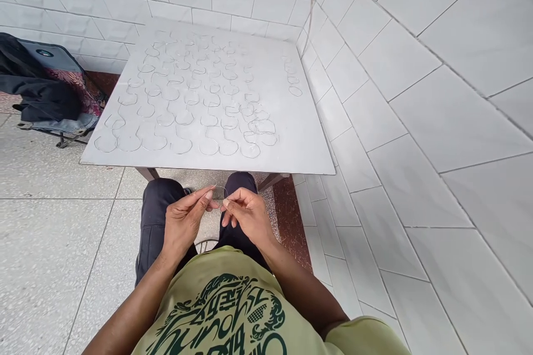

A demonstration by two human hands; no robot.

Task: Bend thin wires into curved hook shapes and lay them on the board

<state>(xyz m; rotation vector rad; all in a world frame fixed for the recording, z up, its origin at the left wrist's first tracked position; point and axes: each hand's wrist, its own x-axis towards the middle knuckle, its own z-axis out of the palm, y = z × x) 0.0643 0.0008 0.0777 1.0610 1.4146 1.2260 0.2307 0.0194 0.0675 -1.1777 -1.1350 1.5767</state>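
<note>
Above my lap, a thin curved wire (221, 187) spans the gap between my two hands. My left hand (186, 218) pinches one end of it between thumb and fingertips. The other end is pinched in my right hand (249, 214), whose lower fingers curl inward. Just beyond, a white tabletop (270, 77) carries rows of bent wire pieces, many of them S-shaped, such as the S-shaped wire (181, 144) near the front edge. Toward the right of the rows, several wire loops (262, 125) overlap in a loose cluster.
A few wire rings (295, 90) lie in a line along the table's right side. White tiled wall (375, 122) closes in on the right and behind. At the left stands a folding chair (66, 83) with dark cloth on it. A cable (311, 8) hangs in the corner.
</note>
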